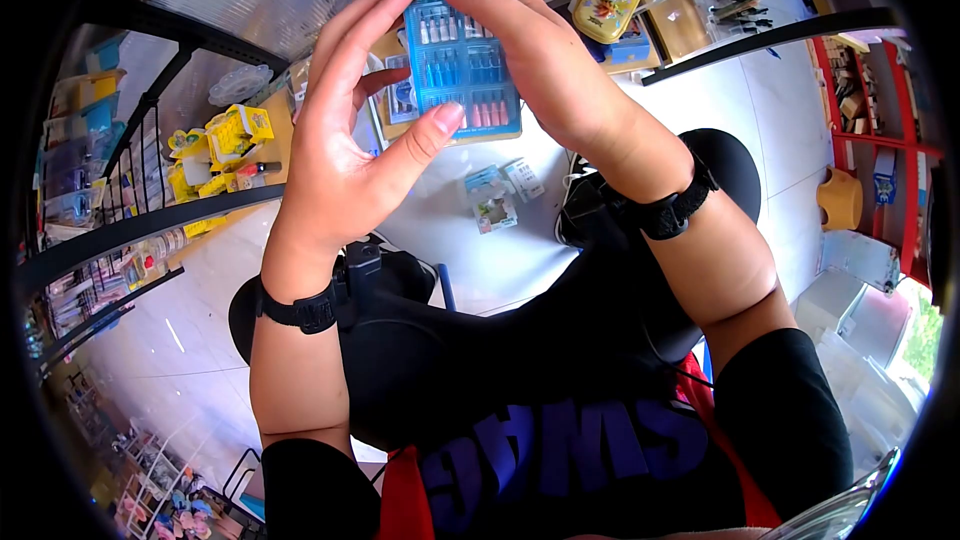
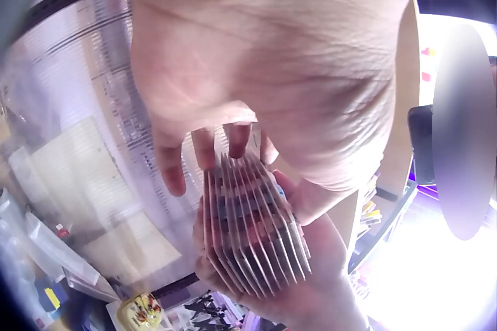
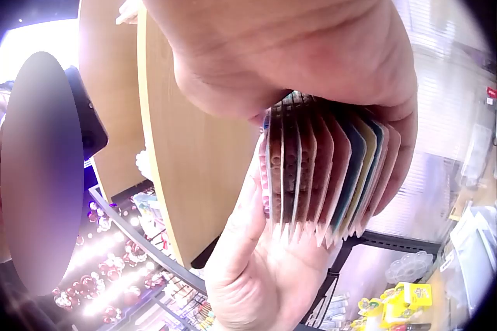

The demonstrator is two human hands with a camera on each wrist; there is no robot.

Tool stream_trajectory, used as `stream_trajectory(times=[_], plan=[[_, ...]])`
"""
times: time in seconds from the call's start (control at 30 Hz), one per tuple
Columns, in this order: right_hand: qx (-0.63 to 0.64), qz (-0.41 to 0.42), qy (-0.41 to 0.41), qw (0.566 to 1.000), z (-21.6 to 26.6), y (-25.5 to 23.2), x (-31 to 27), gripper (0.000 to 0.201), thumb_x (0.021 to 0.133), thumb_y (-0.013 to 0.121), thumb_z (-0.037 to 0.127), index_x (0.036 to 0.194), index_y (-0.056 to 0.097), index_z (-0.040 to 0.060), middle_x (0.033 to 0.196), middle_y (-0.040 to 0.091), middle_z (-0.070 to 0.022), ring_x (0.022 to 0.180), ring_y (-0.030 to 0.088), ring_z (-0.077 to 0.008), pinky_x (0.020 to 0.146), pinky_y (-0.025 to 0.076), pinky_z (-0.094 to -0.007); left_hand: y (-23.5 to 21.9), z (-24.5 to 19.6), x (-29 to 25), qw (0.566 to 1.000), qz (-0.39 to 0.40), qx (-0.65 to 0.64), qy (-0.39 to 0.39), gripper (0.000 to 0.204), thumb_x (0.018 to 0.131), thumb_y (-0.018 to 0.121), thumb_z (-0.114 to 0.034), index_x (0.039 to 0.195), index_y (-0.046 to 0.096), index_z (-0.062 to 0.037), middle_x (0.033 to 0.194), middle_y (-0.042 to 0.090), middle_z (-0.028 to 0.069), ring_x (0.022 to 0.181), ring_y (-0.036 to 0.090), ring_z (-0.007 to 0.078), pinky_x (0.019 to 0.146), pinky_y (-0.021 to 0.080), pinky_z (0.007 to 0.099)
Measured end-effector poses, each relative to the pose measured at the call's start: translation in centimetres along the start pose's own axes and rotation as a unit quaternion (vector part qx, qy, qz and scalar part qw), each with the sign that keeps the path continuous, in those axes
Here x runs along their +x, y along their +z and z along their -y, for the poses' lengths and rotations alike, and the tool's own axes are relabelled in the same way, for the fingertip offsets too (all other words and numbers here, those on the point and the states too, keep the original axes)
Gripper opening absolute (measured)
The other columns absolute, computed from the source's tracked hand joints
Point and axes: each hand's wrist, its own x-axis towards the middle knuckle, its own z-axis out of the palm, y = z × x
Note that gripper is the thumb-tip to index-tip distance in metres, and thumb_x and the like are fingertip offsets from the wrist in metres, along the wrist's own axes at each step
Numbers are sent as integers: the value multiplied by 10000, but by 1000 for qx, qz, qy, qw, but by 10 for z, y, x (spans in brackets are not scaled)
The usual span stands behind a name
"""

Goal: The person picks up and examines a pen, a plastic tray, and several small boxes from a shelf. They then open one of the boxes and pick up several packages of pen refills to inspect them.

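A stack of flat blister cards (image 1: 465, 65), the top one blue with rows of small pointed pieces, is held up between both hands in the head view. The left hand (image 1: 345, 155) holds its left side, thumb on the lower front. On the right side the right hand (image 1: 545, 65) grips it, its thumb lying across the upper front. Seen edge-on in the left wrist view, the cards (image 2: 252, 226) fan apart beneath the left hand (image 2: 264, 67). The right wrist view shows the card edges (image 3: 322, 168) under the right hand (image 3: 295, 36).
Small printed packets (image 1: 490, 202) lie on the white surface below the hands. A yellow patterned tin (image 1: 608, 2) stands at the upper right. Yellow boxes (image 1: 235, 135) sit at the left, near a black rail (image 1: 150, 230). Red shelving (image 1: 868, 140) is at the far right.
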Motion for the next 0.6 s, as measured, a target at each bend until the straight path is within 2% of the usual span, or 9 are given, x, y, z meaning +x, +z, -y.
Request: stream_trajectory(times=[0.17,0.37,0.43,0.47,0.5,0.57,0.6], plan=[[-32,-3,-4,999,-1,2,-2,723,972,686,466,1362,457,-99,1152,641,-150,1031,664,-182,886,554,-308,0,2,-1,1000,-20,8,-7,674,910,802,-159,1516,510,-110,1518,475,92,1332,546,242,1019,518,378],[-34,4,16,999,0,7,-4,691,989,672,495,1307,511,-96,1106,678,-142,949,681,-159,814,574,-301,3,3,-2,996,-56,-42,-48,672,932,787,-158,1521,475,-70,1470,506,111,1289,561,226,985,532,350],[-21,41,67,997,3,7,-3,663,996,669,498,1275,548,-92,1047,704,-118,889,684,-133,766,575,-283,0,9,0,987,-90,-102,-82,678,959,763,-163,1537,432,-38,1436,524,128,1233,579,195,968,533,325],[-8,73,56,996,5,9,-5,660,1001,668,495,1277,565,-95,1009,707,-93,865,677,-115,750,565,-264,5,10,2,978,-146,-123,-81,581,979,743,-170,1481,501,-7,1354,587,124,1162,596,159,949,526,289],[-8,75,58,995,7,9,-6,660,1001,668,495,1277,565,-95,1009,707,-93,865,677,-115,750,565,-264,2,11,2,978,-148,-122,-82,581,979,743,-170,1481,501,-7,1354,587,124,1162,596,159,949,526,289],[-67,105,119,985,8,7,-10,569,1053,617,456,1437,550,41,1169,691,-29,993,668,-67,843,561,-247,-6,10,2,982,-128,-63,-121,626,1020,681,-193,1551,419,10,1456,534,144,1203,541,182,1070,445,315],[-109,111,132,979,7,5,-10,593,1058,599,478,1465,533,52,1178,690,-23,991,664,-58,843,556,-239,-7,11,3,981,-131,-71,-120,595,1017,687,-201,1528,466,8,1403,584,132,1215,555,170,1079,445,319]])
